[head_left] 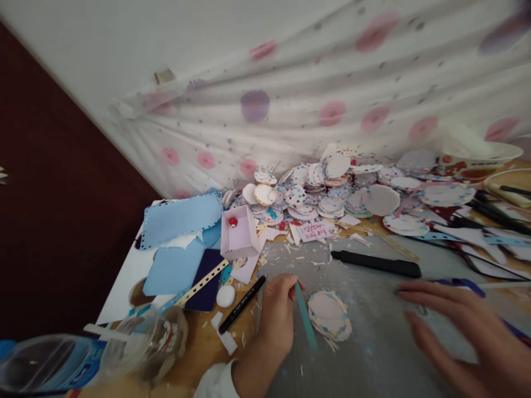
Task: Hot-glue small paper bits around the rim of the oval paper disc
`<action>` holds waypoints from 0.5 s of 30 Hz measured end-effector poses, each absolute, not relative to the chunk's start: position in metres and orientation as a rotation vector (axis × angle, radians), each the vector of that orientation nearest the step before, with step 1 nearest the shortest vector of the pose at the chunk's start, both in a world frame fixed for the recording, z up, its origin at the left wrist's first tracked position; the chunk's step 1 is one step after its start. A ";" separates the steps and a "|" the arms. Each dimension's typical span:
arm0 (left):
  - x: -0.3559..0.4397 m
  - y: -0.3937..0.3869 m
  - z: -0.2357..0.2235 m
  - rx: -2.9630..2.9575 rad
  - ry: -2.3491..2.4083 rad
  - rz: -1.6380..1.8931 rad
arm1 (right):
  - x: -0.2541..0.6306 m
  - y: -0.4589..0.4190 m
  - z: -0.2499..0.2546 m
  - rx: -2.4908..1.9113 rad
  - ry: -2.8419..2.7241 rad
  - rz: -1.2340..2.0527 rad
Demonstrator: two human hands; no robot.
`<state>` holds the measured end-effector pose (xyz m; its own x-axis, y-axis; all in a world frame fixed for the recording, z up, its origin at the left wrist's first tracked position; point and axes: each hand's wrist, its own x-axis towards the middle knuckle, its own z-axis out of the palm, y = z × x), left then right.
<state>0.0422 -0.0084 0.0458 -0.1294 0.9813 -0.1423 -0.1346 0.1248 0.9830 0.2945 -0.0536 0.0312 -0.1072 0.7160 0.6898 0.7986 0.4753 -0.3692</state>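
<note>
A: Status on the hands?
B: Left hand, lower middle of the frame, pinches the upper end of a green strip between thumb and fingers. Right hand, lower right, is spread and relaxed; nothing visible in it. Underside is hidden.
A: Where's the disc?
B: Disc lies flat on the grey mat, lower centre, just right of the strip. Can't tell if the two touch at the rim. Can't tell if the strip's low end rests on the mat either.
A: So which step is it?
B: Reads as a handling step: strip in left fingers, beside the disc. Right hand looks free, well apart from both. Can't tell if it touches the mat.
A: What does the next move call for?
B: My read: firm pinch on the strip, since it's thin and probably bends. Right hand needs to come left to reach the disc. Light touch there; the disc's rim looks ragged and may snag.
A: Anything in the way?
B: Black tool lies above the disc, right of centre, clear of the direct path. Pen sits left of the left hand. Pile of similar discs runs along the back, upper right of centre.
</note>
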 end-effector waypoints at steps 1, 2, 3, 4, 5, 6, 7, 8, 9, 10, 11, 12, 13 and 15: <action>0.046 -0.010 0.048 0.926 1.268 1.273 | 0.278 -0.051 0.041 -1.098 -1.938 -0.168; 0.050 -0.012 0.049 0.908 1.259 1.271 | 0.263 -0.047 0.049 -0.935 -2.012 -0.222; 0.054 -0.014 0.050 0.896 1.251 1.265 | 0.250 -0.043 0.055 -0.811 -2.079 -0.251; 0.058 -0.017 0.051 0.891 1.248 1.256 | 0.241 -0.039 0.059 -0.714 -2.125 -0.274; 0.062 -0.019 0.052 0.896 1.250 1.247 | 0.234 -0.035 0.061 -0.650 -2.155 -0.291; 0.065 -0.020 0.053 0.894 1.257 1.241 | 0.229 -0.031 0.062 -0.611 -2.167 -0.302; 0.068 -0.021 0.055 0.884 1.269 1.238 | 0.226 -0.028 0.062 -0.588 -2.169 -0.317; 0.071 -0.021 0.057 0.866 1.281 1.236 | 0.225 -0.025 0.061 -0.577 -2.168 -0.337; 0.072 -0.021 0.060 0.846 1.291 1.230 | 0.225 -0.022 0.060 -0.574 -2.159 -0.362; 0.074 -0.020 0.063 0.828 1.299 1.220 | 0.225 -0.021 0.058 -0.577 -2.143 -0.388; 0.075 -0.018 0.066 0.812 1.306 1.208 | 0.225 -0.019 0.057 -0.581 -2.131 -0.413; 0.076 -0.016 0.069 0.803 1.313 1.200 | 0.226 -0.018 0.055 -0.584 -2.121 -0.438; 0.078 -0.014 0.072 0.802 1.320 1.197 | 0.226 -0.017 0.052 -0.596 -2.115 -0.450; 0.079 -0.009 0.075 0.821 1.337 1.185 | 0.228 -0.014 0.047 -0.622 -2.094 -0.406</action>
<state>0.0794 -0.0089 0.0750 -0.1438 0.9494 -0.2792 -0.1626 0.2556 0.9530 0.2278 -0.0142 0.0467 -0.4803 0.2786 0.8317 0.5690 0.8206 0.0537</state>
